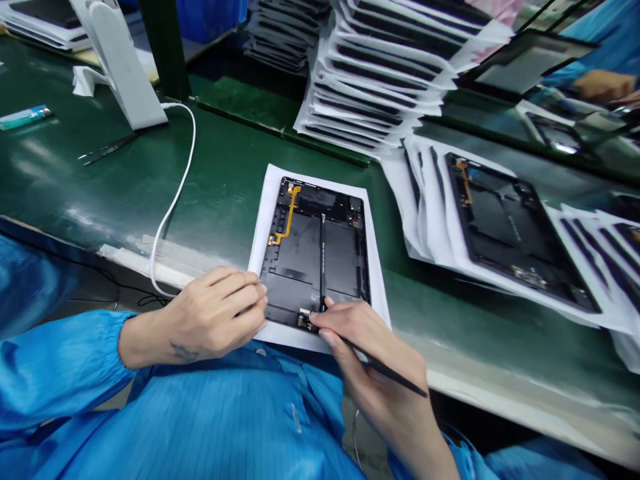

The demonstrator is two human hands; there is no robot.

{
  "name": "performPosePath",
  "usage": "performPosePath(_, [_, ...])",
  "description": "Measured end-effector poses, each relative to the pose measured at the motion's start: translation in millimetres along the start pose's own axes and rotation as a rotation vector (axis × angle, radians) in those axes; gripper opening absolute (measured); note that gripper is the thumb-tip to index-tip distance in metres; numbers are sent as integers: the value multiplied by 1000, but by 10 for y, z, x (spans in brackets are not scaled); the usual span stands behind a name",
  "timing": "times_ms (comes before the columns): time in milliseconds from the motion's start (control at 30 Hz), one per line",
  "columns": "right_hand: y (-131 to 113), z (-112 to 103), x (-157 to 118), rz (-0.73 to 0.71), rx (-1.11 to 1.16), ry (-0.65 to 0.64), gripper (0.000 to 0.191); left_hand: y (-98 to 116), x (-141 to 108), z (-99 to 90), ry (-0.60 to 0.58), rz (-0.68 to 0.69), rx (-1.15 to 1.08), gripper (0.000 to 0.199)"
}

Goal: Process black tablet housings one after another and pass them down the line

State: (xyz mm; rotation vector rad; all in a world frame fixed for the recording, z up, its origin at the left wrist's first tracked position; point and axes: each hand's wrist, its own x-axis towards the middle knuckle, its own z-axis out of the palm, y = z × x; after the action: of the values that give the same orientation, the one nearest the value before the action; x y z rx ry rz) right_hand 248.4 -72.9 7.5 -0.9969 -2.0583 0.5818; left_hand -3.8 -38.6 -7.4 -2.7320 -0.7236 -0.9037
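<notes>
1. The left hand (215, 312) lies at the lower left corner of an open tablet housing (315, 257). Its fingers (245, 287) curl over the housing's left edge, but whether they are clenched on it or only resting there cannot be told.
2. The right hand (370, 360) is closed around a slim black spudger (387, 369), pinching it between thumb and fingers. The hand sits at the housing's bottom edge, and its fingertips (327, 303) are just beside a small connector board (303, 319). The spudger's shaft points away from the housing, past the heel of the hand.
3. The housing lies flat on a white paper sheet (380, 287), between the two hands. An orange flex cable (291, 213) runs along its upper left, and a narrow black strip (323, 260) runs down its middle.
4. The sheet rests on a green table (100, 190), near its front edge. A white cable (175, 193) curves across the table from a white stand (120, 67), and a lighter (24, 117) lies at the far left.
5. To the right, another housing (515, 233) lies on white paper, behind it rises a tall stack of papered housings (380, 73), and a co-worker's hand (603, 85) shows at the top right.
6. Blue sleeves (60, 373) cover both forearms.
</notes>
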Motion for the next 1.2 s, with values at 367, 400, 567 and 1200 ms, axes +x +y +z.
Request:
performPosePath(367, [-124, 78, -104, -119, -224, -115, 23, 25, 108, 157, -61, 115, -18, 23])
performPosePath(400, [-125, 81, -118, -114, -223, -111, 23, 27, 107, 151, -62, 115, -17, 23])
performPosePath(567, [-98, 106, -140, -66, -183, -37, 26, 43, 115, 134, -10, 59, -38, 22])
performPosePath(1200, [-13, 409, 97, -293, -458, -110, 23, -394, -29, -109, -160, -637, -603, 48])
